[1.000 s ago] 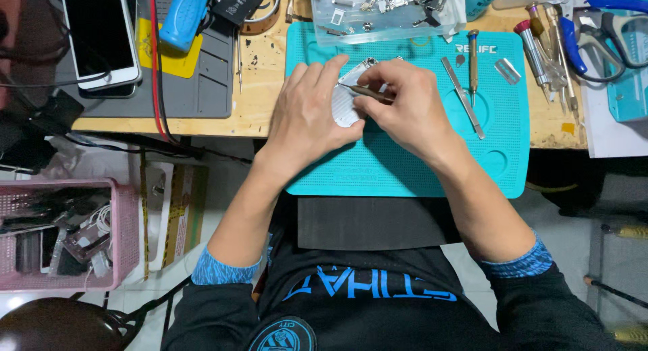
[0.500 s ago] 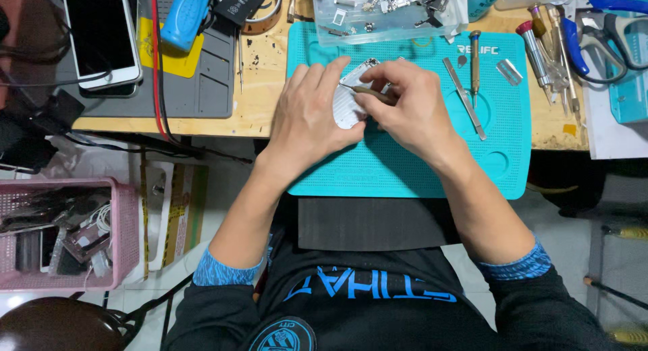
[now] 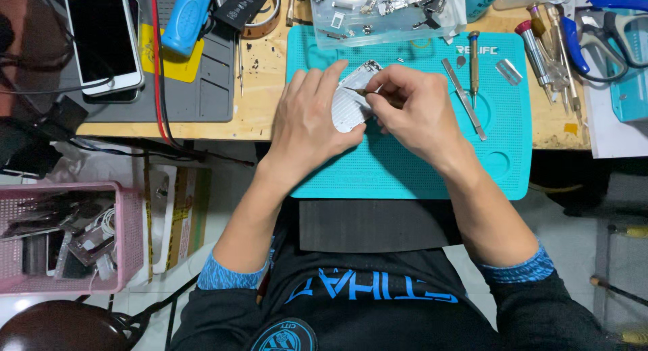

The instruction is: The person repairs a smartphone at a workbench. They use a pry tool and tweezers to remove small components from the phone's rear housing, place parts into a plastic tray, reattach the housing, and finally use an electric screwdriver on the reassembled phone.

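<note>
At frame centre, our left hand [image 3: 312,118] pins a small silver phone part [image 3: 349,106] to the teal mat [image 3: 405,169] while our right hand [image 3: 412,108] pinches a thin tool [image 3: 370,94]; loose screws upper centre suggest disassembly midway.

phone [image 3: 102,39] lies left of the mat [image 3: 405,162]; screwdriver [image 3: 474,57] on the mat's right, tray [image 3: 388,28] behind it

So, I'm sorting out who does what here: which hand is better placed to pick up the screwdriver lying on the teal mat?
Probably the right hand: the screwdriver lies just beyond it, while the left hand steadies the small silver part.
</note>
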Demonstrator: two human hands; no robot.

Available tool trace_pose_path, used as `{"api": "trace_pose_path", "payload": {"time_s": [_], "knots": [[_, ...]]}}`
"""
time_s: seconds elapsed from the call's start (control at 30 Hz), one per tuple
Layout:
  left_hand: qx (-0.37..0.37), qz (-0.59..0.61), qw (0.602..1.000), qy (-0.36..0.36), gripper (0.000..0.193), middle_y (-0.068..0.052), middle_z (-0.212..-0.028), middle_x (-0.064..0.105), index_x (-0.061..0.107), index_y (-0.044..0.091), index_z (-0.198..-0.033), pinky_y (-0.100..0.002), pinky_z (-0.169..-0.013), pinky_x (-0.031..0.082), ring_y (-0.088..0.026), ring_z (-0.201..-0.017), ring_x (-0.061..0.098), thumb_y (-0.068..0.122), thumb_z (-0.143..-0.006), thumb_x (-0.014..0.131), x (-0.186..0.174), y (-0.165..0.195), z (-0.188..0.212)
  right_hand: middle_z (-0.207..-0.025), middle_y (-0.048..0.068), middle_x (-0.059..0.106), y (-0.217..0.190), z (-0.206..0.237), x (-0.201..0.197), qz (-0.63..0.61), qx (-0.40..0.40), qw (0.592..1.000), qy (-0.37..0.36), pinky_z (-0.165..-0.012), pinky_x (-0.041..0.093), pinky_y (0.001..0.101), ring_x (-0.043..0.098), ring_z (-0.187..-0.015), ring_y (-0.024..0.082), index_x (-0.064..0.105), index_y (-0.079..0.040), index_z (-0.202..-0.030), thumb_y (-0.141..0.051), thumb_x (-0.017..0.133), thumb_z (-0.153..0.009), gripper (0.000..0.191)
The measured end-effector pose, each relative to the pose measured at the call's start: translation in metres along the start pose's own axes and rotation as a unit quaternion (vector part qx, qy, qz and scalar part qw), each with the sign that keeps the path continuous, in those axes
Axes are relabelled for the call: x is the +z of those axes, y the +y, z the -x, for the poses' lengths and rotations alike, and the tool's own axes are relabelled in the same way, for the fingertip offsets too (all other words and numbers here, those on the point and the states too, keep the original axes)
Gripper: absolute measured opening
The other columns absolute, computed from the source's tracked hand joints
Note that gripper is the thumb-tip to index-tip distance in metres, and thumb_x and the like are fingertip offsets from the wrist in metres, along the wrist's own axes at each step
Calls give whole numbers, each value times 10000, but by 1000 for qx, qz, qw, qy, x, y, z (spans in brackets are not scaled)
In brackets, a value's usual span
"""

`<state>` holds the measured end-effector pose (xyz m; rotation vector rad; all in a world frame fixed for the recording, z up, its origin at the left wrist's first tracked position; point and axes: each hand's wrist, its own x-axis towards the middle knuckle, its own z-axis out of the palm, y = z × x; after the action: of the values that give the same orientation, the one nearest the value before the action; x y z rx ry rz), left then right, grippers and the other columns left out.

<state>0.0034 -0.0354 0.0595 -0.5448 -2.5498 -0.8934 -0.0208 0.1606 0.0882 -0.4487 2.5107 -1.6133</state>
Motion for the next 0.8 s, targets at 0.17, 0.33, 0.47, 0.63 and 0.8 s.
{"api": "trace_pose_path", "payload": {"time_s": [0.17, 0.33, 0.47, 0.63, 0.8], "knots": [[-2, -8, 1000, 2, 843, -134, -1043, 580, 532, 21, -1400, -451, -890, 481, -340, -990, 554, 306, -695, 897, 1, 0, 2, -728, 16, 650, 6, 9, -22, -7, 33, 999, -5, -500, 480, 231, 599, -579, 61, 713, 3, -1081, -51, 652, -1002, 114], [-5, -8, 1000, 5, 825, -141, -1049, 569, 534, 12, -1396, -445, -882, 476, -337, -984, 541, 296, -705, 883, 4, -1, 5, -865, 19, 680, 16, 14, -60, -111, 35, 993, -38, -642, 535, 233, 647, -730, 74, 712, 23, -1179, 3, 676, -945, 238], [-2, 9, 1000, 14, 811, -138, -1076, 572, 526, 12, -1410, -442, -908, 475, -334, -1018, 546, 277, -725, 871, 4, -2, 8, -1045, 32, 677, 20, 23, -85, -181, 16, 981, -68, -792, 540, 227, 652, -916, 78, 679, 28, -1310, 31, 710, -909, 402], [-13, 31, 999, 22, 815, -161, -1180, 600, 502, 5, -1442, -438, -983, 477, -359, -1095, 551, 213, -736, 851, -3, -1, 9, -966, 51, 653, 28, 25, -89, -196, -1, 980, -47, -752, 489, 229, 606, -861, 96, 679, 47, -1342, 22, 701, -966, 377], [-58, 55, 997, -6, 832, -161, -1181, 634, 499, 17, -1451, -443, -991, 471, -353, -1105, 566, 190, -719, 856, -20, -5, 12, -966, 89, 687, 39, 19, -81, -270, -2, 962, 30, -717, 543, 262, 646, -828, 130, 671, 72, -1308, -34, 631, -1094, 243]]}}
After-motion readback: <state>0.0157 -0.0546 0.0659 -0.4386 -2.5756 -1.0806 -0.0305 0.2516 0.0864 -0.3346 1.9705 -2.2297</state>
